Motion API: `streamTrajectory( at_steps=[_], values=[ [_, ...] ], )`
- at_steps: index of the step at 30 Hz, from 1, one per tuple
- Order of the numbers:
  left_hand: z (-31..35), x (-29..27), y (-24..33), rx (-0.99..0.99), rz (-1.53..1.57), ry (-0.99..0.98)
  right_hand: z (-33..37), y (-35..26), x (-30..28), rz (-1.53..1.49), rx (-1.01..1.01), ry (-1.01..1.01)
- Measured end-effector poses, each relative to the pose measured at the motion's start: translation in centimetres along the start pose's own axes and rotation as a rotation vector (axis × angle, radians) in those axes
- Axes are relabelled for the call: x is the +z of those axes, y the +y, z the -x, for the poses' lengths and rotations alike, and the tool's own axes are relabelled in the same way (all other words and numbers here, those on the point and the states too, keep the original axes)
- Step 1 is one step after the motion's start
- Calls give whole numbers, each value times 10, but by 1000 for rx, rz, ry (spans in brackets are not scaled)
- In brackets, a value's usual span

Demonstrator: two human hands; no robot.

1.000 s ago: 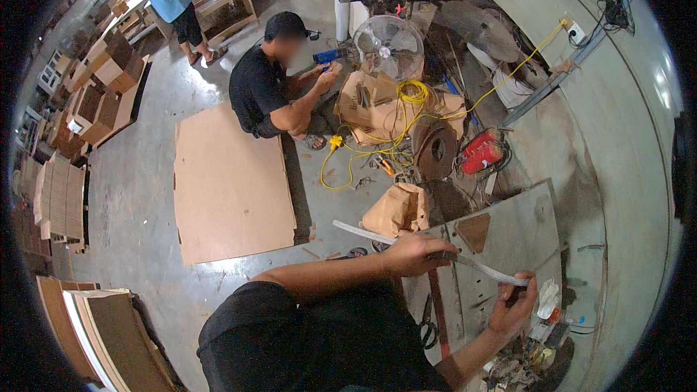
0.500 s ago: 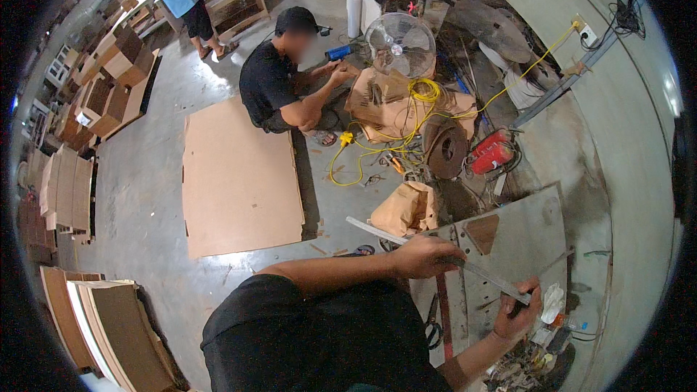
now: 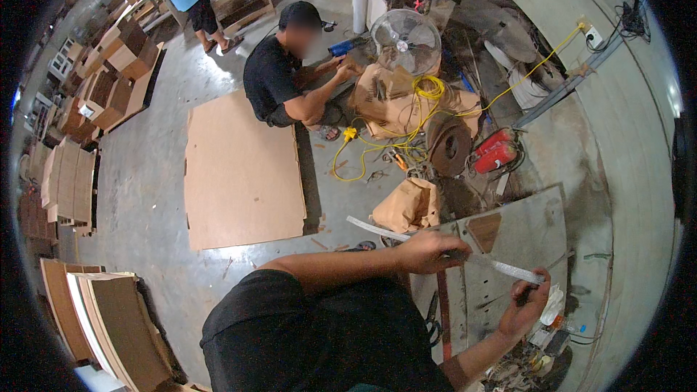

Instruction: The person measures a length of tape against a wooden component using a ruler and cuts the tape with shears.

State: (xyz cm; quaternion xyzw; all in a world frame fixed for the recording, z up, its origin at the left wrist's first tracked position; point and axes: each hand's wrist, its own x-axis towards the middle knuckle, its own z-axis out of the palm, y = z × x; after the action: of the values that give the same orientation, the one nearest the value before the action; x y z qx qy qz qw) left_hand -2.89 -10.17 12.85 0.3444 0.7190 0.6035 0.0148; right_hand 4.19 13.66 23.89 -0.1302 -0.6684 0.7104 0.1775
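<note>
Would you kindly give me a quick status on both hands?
Left hand pressing metal ruler onto grey panel. Right hand at ruler's far end, gripping a small dark tool. Nothing blocking.
</note>
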Motion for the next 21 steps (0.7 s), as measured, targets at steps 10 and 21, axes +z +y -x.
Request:
streamTrajectory(
  at_steps=[10, 21],
  values=[
    [3, 1, -3, -4, -29, 36, -5, 12, -9, 348, -17, -86],
    [3, 2, 0, -57, -30, -17, 1, 7, -4, 365, -11, -71]
  ],
)
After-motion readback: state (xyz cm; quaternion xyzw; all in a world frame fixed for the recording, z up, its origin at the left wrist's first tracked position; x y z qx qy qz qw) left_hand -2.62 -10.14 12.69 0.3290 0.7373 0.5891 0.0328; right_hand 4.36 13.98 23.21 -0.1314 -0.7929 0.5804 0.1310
